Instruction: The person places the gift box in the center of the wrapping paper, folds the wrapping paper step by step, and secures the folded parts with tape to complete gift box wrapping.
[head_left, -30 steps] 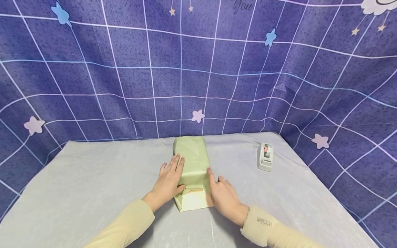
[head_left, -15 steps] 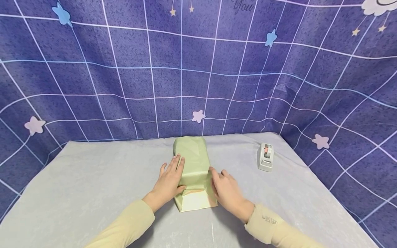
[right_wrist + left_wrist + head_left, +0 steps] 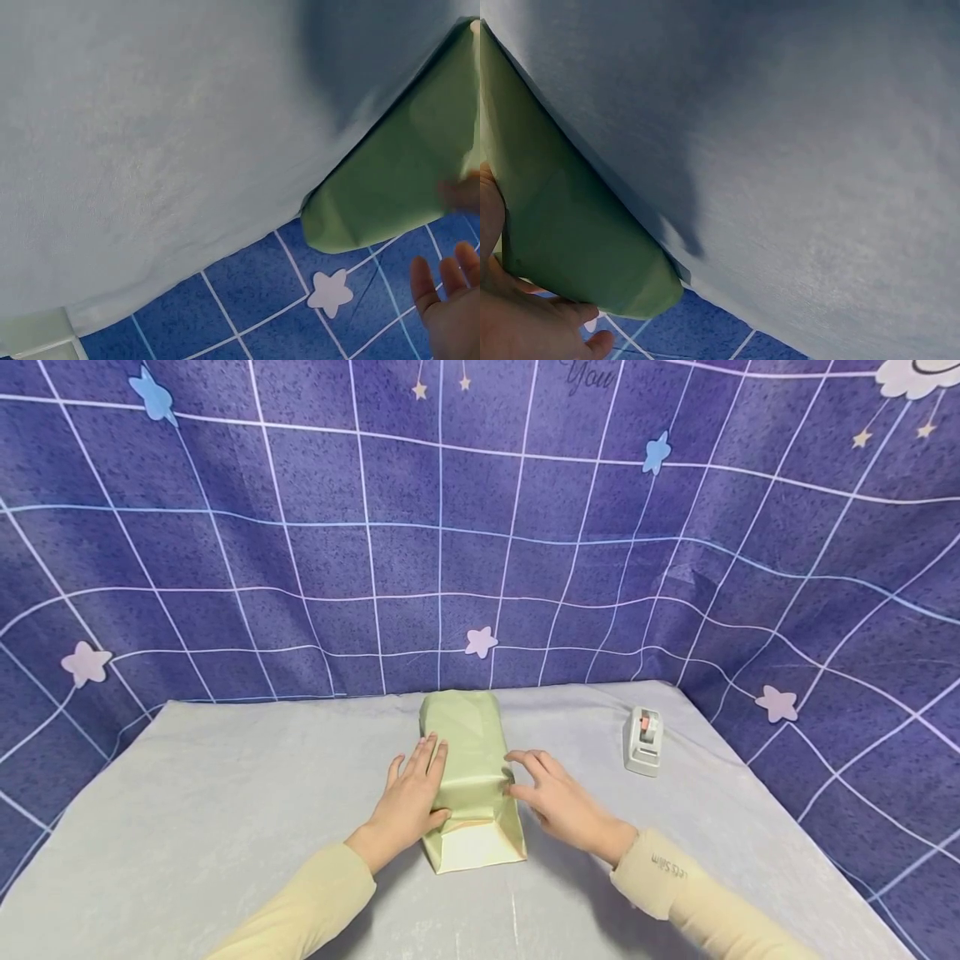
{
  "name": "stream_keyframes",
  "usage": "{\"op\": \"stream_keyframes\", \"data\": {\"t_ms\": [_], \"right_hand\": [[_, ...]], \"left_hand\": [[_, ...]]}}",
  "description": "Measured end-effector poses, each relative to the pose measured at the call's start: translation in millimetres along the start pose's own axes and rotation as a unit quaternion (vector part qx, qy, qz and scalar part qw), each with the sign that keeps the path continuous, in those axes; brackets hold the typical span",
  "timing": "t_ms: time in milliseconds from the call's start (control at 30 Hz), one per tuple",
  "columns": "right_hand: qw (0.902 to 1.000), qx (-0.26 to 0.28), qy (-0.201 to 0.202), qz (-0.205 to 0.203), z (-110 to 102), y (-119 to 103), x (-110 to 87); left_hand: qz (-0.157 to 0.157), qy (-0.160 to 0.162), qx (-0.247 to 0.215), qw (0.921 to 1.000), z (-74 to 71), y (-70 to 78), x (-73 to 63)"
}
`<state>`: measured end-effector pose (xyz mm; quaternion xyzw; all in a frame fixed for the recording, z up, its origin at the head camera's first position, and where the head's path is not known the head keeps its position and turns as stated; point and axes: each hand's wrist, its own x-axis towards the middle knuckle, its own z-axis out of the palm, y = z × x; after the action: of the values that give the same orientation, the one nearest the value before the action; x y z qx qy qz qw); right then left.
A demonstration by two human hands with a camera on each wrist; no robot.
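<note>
A box-shaped package wrapped in light green paper point(image 3: 467, 735) lies lengthwise on the table. At its near end the paper stands open, with a pale flap point(image 3: 480, 846) spread on the tabletop and folded-in sides. My left hand point(image 3: 403, 797) rests along the package's left edge, fingers extended over the top and thumb at the near end. At the right near corner is my right hand point(image 3: 566, 803), its fingers loosely bent and thumb apart. In the right wrist view, fingers of the right hand point(image 3: 454, 304) show beside the green side point(image 3: 397, 176); whether they touch it I cannot tell.
A white tape dispenser point(image 3: 642, 742) stands on the table to the right of the package. Grey-white cloth point(image 3: 262, 793) covers the table. Behind and at the sides hangs a blue-purple grid-patterned curtain point(image 3: 315, 560) with stars.
My right hand has drawn back from the package's right near side and shifted slightly up and right, its fingers spreading. More of the right paper fold shows. The left hand stays put.
</note>
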<state>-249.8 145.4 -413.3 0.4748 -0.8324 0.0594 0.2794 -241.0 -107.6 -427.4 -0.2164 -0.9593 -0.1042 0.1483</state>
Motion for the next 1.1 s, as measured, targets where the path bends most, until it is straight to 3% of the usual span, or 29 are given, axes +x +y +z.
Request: {"op": "stream_keyframes", "data": {"t_ms": [333, 667, 1100], "right_hand": [[0.9993, -0.02, -0.006, -0.031, 3, 10, 5.7], [0.9949, -0.073, -0.047, -0.052, -2, 10, 14.1], [0.9965, -0.058, -0.037, -0.047, -6, 15, 20.3]], "left_hand": [[0.006, 0.006, -0.001, 1.0, 0.7, 0.5, -0.2], [0.006, 0.005, 0.0, 1.0, -0.6, 1.8, -0.3], [0.011, 0.013, 0.002, 0.9999, 1.5, -0.7, -0.9]]}}
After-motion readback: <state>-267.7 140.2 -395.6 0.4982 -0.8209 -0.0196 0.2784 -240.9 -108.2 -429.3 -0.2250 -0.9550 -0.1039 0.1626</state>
